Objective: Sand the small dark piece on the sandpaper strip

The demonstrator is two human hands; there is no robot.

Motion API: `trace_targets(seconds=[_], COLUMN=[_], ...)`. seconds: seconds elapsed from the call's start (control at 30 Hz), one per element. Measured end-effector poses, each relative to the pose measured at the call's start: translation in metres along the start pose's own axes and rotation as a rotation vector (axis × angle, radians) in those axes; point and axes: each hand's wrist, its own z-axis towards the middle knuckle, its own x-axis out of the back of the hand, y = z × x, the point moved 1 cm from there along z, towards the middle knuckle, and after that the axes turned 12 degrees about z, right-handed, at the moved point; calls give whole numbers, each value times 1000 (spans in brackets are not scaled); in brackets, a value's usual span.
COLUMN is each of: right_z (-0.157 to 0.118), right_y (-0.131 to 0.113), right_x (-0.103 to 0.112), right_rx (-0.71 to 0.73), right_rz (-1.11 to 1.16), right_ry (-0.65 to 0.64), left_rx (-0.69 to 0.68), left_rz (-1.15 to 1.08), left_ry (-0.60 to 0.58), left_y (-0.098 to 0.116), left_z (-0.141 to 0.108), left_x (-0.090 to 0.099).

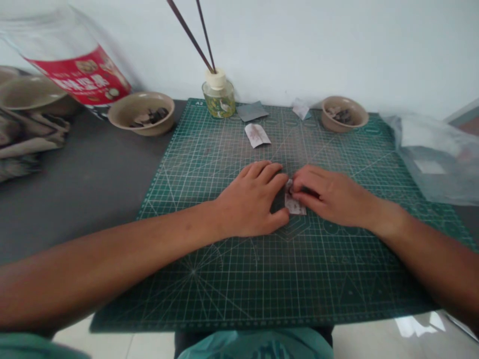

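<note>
Dark pieces are held in the left bowl [141, 113]. Reeds stand in the diffuser [219, 97]. The left hand [252, 199] is spread flat; by the right hand's [325, 194] pinched fingers, printed paper [295, 202] is touched on the mat [243, 279]. Grey pieces fill part of the right bowl [344, 114].

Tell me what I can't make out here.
All in the head view:
- anything between the right hand's fingertips: hidden by its fingers
- print on the paper beneath them: too small, blurred
- upper ends of the reeds: cut off by the top edge
- rest of the plastic bag: cut off by the right edge
</note>
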Motion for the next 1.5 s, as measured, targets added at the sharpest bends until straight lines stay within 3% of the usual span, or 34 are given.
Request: trace_targets(seconds=[0.23,0.43,0.57,0.77,0.97,1.07,1.17,1.37,1.5], right_z=[0,-3,-2,-4,1,-2,-5,-4,-7], right_y=[1,-5,2,-6,3,3,-5,1,0], right_x=[4,-2,7,3,12,17,9,8,11], right_rx=[-64,111,46,121,30,56,103,43,80], right_rz=[-136,-44,-140,-26,-97,29,140,-57,-8], right_ry=[64,-45,19,-117,-11,-123,-196,-14,-114], left_rx=[6,0,3,0,4,2,-1,8,2], left_rz=[5,4,6,-3,-2,1,5,5,1], left_ry=[6,11,9,0,9,7,-3,-4,-5], left_y=[1,0,0,0,0,0,1,1,1], left_z=[0,0,0,0,0,0,0,0,-1], left_x=[0,-1,-1,0,-2,-1,0,1,-1])
